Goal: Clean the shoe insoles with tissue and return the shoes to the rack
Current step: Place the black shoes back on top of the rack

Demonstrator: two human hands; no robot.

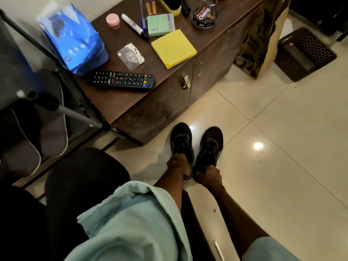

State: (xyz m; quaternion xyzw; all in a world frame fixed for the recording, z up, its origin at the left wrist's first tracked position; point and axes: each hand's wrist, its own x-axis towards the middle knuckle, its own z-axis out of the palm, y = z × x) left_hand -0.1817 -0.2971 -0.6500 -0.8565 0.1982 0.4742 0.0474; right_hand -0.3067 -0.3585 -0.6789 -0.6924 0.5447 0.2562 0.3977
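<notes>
Two black sneakers stand side by side on the cream tiled floor, toes pointing away from me. My left hand (178, 163) grips the heel opening of the left shoe (181, 140). My right hand (209, 174) grips the heel opening of the right shoe (211, 146). Both arms reach down from pale green sleeves. A blue tissue pack (75, 40) lies on the dark wooden cabinet (165, 102) at the upper left. The insoles are hidden inside the shoes.
The cabinet top holds a remote (122, 81), a yellow sticky pad (173, 48), a marker (134, 26), a pink jar (113, 20) and a polish tin (204, 16). A black metal frame (47, 102) stands at left. A paper bag (259, 40) and a dark basket (305, 53) sit at the back right.
</notes>
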